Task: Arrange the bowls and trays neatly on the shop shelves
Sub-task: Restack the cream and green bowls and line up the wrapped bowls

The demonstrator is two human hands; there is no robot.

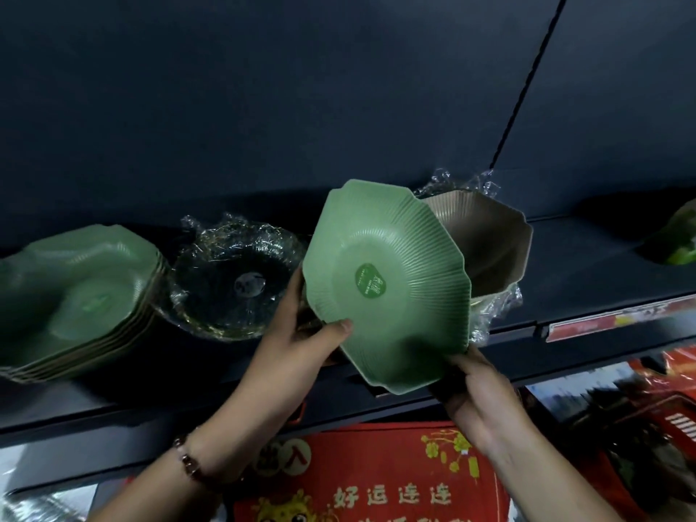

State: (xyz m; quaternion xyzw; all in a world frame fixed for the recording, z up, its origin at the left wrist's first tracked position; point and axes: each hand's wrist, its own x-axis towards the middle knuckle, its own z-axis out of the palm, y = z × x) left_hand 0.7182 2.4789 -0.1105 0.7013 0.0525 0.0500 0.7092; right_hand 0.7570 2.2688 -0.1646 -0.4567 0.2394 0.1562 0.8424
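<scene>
A green ribbed bowl (391,284) with a green sticker in its middle is tilted toward me over the front of the dark shelf (587,273). My left hand (301,340) grips its left rim, thumb on the inside. My right hand (478,389) holds its lower right edge from below. Behind it stands a beige ribbed bowl (489,239) in clear plastic wrap. A clear glass-like bowl (233,276) in wrap sits to the left, and a stack of green bowls (83,299) at the far left.
The shelf's back panel is dark blue. A red price strip (617,318) runs along the shelf's front edge at the right. A green object (681,235) sits at the far right. Below the shelf lie red packaged goods (376,480) with yellow characters.
</scene>
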